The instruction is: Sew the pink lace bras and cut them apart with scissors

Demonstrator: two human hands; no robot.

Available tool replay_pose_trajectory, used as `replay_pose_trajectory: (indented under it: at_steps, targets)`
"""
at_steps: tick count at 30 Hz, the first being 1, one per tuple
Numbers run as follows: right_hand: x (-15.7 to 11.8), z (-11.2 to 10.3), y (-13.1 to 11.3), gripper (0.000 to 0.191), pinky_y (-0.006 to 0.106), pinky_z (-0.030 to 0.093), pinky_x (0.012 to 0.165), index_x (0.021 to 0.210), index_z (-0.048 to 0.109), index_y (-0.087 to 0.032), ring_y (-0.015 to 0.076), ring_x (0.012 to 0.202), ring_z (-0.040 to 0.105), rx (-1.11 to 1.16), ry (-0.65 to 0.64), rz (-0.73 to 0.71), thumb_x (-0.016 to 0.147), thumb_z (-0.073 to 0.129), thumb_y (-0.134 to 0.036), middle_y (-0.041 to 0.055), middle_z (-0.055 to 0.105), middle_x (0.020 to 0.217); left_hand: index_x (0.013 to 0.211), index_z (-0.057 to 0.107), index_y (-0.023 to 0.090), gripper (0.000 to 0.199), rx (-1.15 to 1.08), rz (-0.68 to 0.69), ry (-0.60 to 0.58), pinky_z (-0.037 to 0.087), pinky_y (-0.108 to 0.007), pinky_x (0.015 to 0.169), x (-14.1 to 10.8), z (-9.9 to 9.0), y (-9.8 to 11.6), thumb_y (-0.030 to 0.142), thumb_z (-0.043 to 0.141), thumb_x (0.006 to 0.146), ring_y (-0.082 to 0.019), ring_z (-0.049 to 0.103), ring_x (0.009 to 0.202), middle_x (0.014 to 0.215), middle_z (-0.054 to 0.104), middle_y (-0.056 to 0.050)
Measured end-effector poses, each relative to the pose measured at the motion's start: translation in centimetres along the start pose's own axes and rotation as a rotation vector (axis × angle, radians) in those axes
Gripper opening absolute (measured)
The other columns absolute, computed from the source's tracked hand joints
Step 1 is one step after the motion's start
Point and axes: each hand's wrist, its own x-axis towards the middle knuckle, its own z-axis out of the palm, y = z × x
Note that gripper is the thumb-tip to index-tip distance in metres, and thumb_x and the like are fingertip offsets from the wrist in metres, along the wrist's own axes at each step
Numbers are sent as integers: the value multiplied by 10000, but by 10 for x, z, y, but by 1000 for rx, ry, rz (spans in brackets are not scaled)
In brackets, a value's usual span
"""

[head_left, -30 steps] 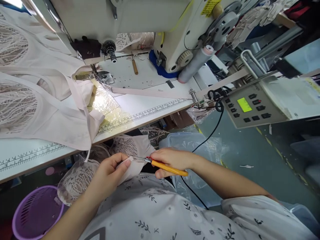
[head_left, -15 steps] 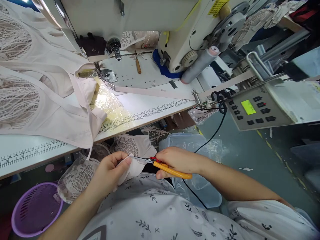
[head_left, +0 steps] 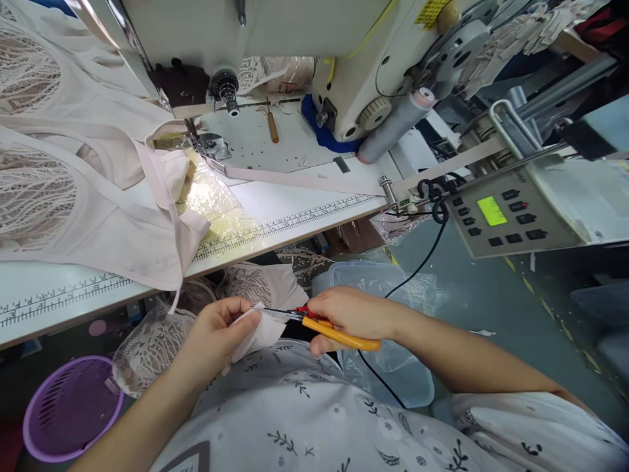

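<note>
Pinched between the thumb and fingers of my left hand (head_left: pixel 223 331) is a pale piece of fabric (head_left: pixel 265 331), its loose end hanging toward my lap. My right hand (head_left: pixel 351 314) grips scissors (head_left: pixel 339 333) with orange handles and a bit of red near the pivot. The blades point left and lie at the fabric's upper edge, close to my left fingertips. How far they are apart is hard to make out. Above my hands, pale bras with lace cups (head_left: pixel 98 216) are spread on the sewing table (head_left: pixel 299 213), partly hanging over its edge.
A sewing machine (head_left: pixel 275 29) stands at the back, with a wooden-handled tool (head_left: pixel 272 126) on its bed. An elastic band (head_left: pixel 304 178) runs to a control box (head_left: pixel 511 210) at right. Below are a purple basket (head_left: pixel 69 452), a clear plastic bin (head_left: pixel 417 387) and a black cable (head_left: pixel 422 262).
Almost nothing differs. My right hand and the scissors have shifted very slightly right, and the loose end of the fabric has spread a little to the right.
</note>
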Motion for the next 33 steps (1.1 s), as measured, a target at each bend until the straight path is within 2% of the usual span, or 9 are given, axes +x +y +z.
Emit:
replay_pose_trajectory:
  at_steps: [10, 12, 15, 18, 23, 26, 29, 31, 33]
  targets:
    - [9, 17, 10, 494, 228, 209, 472, 563, 361, -190, 89, 475, 315, 113, 114, 26, 815, 513, -586, -36, 359, 529, 654, 577, 152, 342, 13, -15, 11, 276, -162, 357, -2, 4, 9, 469, 704, 649, -55, 371, 368, 480, 520, 36]
    - [10, 17, 12, 506, 229, 214, 474, 565, 338, -197, 92, 477, 299, 167, 187, 3, 804, 502, -612, -42, 344, 525, 660, 586, 151, 325, 21, 10, 42, 285, -166, 375, -4, 5, 11, 457, 694, 665, -60, 387, 384, 494, 531, 32]
    - [12, 15, 8, 537, 227, 241, 487, 590, 314, -208, 97, 507, 311, 299, 404, -70, 732, 540, -674, -45, 356, 557, 679, 600, 156, 305, 73, 47, 82, 303, -180, 393, -6, 4, 12, 451, 680, 682, -75, 409, 405, 503, 543, 28]
    - [17, 16, -3, 510, 223, 291, 521, 625, 343, -205, 108, 571, 362, 423, 564, -208, 704, 602, -638, -32, 404, 623, 681, 608, 164, 272, 145, 131, 86, 340, -198, 420, -4, 0, 11, 430, 661, 699, -93, 446, 444, 540, 565, 21]
    - [34, 26, -23, 378, 216, 302, 516, 609, 353, -197, 99, 558, 357, 426, 625, -266, 714, 654, -401, -44, 397, 605, 710, 614, 183, 182, 418, 335, 136, 385, -223, 430, -3, -10, 7, 344, 551, 769, -129, 510, 467, 548, 581, 18]
    - [39, 26, -33, 272, 210, 309, 503, 612, 371, -194, 93, 542, 359, 438, 661, -247, 730, 594, -294, -46, 396, 589, 989, 616, 182, 251, 726, 645, 297, 502, -287, 561, -3, -10, 1, 341, 524, 817, -217, 644, 727, 864, 694, -73]
    - [35, 14, -45, 180, 215, 343, 510, 672, 417, -193, 93, 545, 389, 554, 781, -282, 755, 557, -271, -40, 436, 614, 1413, 270, 172, 711, 1014, 1036, 432, 475, -477, 906, -5, -12, -14, 385, 592, 816, -340, 502, 1193, 1365, 470, -205]
    - [27, 2, -56, 131, 220, 365, 508, 735, 443, -196, 90, 543, 412, 677, 862, -357, 773, 551, -261, -37, 462, 646, 1468, 63, 158, 833, 1125, 1043, 475, 420, -532, 969, -11, -23, -28, 353, 571, 836, -367, 424, 1266, 1424, 374, -239]
    - [17, -11, -67, 116, 231, 394, 517, 758, 445, -209, 98, 556, 441, 768, 921, -473, 788, 545, -260, -37, 463, 659, 1467, 59, 161, 793, 1151, 815, 565, 453, -534, 921, -26, -46, -44, 318, 530, 848, -385, 467, 1220, 1387, 411, -240]
